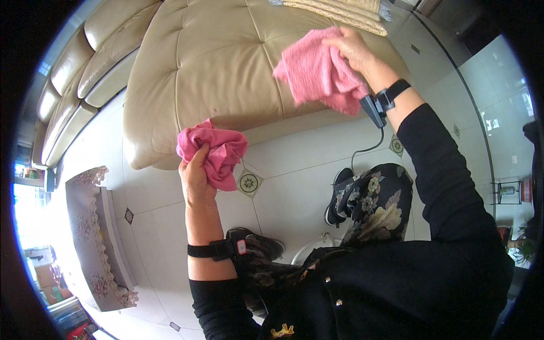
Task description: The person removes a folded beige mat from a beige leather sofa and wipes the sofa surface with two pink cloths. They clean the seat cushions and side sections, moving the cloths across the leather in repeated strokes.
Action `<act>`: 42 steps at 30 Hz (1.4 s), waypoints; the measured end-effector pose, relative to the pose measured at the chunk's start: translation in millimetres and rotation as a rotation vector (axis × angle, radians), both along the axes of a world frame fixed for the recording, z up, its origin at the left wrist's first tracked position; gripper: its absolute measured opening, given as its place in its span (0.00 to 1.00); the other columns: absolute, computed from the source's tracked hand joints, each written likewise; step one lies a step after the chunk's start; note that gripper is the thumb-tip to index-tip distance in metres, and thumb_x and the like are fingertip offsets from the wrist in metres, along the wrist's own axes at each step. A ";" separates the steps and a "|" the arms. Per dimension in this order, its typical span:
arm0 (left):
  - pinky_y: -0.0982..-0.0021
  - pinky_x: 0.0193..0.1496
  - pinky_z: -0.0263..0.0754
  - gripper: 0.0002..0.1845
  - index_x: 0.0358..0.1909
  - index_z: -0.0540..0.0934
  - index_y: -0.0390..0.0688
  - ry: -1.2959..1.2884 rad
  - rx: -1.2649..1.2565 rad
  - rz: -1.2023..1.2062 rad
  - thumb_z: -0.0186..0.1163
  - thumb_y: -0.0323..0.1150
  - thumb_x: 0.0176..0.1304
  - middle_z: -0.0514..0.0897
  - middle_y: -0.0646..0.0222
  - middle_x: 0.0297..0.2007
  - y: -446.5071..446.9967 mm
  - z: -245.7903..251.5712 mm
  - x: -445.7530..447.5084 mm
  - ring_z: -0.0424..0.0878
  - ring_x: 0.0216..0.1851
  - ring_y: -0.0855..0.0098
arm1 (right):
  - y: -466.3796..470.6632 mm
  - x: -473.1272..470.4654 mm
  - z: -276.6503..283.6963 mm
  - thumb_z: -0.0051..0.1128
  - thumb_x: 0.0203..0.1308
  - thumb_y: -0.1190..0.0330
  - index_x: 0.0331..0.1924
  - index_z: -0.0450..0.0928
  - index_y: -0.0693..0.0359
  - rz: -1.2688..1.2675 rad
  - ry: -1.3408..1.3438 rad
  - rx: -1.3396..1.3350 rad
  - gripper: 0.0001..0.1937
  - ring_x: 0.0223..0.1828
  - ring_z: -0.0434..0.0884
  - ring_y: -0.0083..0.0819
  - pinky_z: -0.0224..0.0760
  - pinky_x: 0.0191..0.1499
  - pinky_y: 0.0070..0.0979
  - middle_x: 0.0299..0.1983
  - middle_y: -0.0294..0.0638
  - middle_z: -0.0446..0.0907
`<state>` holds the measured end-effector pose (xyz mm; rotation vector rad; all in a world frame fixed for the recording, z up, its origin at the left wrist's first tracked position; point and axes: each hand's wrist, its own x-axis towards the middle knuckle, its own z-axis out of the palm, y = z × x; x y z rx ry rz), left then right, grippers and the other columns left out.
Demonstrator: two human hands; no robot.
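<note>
Bunched in my left hand [196, 174] is a bright pink cloth [223, 148], held up near the front edge of a beige tufted leather seat [204, 76]. My right hand [350, 49] grips the upper edge of a lighter pink cloth [318, 70], which hangs partly folded over the seat's right part and looks slightly blurred. The two cloths are apart. Each forearm wears a black strap with a small device; a cable runs down from the right one.
A folded yellow fabric [335, 12] lies at the seat's far right. At the left stand a leather sofa [114, 42] and a table with a lace-edged cover [87, 238]. White tiled floor [293, 182] lies below. My feet are in black shoes [338, 199].
</note>
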<state>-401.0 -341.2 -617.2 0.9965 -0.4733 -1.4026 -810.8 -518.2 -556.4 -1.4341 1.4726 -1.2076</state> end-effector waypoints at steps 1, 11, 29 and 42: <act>0.65 0.47 0.84 0.15 0.52 0.76 0.30 0.003 0.001 0.007 0.59 0.20 0.63 0.82 0.58 0.46 -0.1 0.9 0.2 0.84 0.44 0.63 | -3.7 -0.1 9.9 0.67 0.52 0.73 0.38 0.79 0.64 0.000 -0.031 -0.040 0.10 0.30 0.80 0.23 0.73 0.30 0.21 0.28 0.34 0.79; 0.65 0.46 0.84 0.15 0.52 0.76 0.31 0.042 -0.023 0.022 0.59 0.21 0.64 0.82 0.58 0.46 3.0 5.2 3.8 0.84 0.44 0.63 | 33.8 5.6 -9.0 0.64 0.55 0.55 0.55 0.81 0.46 0.374 1.070 -0.368 0.22 0.52 0.82 0.43 0.73 0.54 0.36 0.60 0.39 0.78; 0.61 0.46 0.85 0.16 0.53 0.75 0.29 0.047 -0.077 0.173 0.60 0.22 0.64 0.82 0.54 0.47 11.7 -0.9 61.4 0.85 0.44 0.58 | 128.1 130.5 -129.6 0.72 0.45 0.59 0.45 0.75 0.50 0.674 1.058 -0.570 0.22 0.35 0.84 0.45 0.81 0.36 0.44 0.44 0.43 0.76; 0.52 0.54 0.82 0.19 0.61 0.68 0.33 0.073 -0.175 0.295 0.52 0.28 0.71 0.79 0.50 0.55 34.0 24.7 97.2 0.82 0.53 0.53 | 127.7 52.3 -198.0 0.50 0.66 0.73 0.43 0.78 0.69 -0.400 -1.020 0.215 0.09 0.47 0.83 0.39 0.74 0.56 0.40 0.42 0.47 0.84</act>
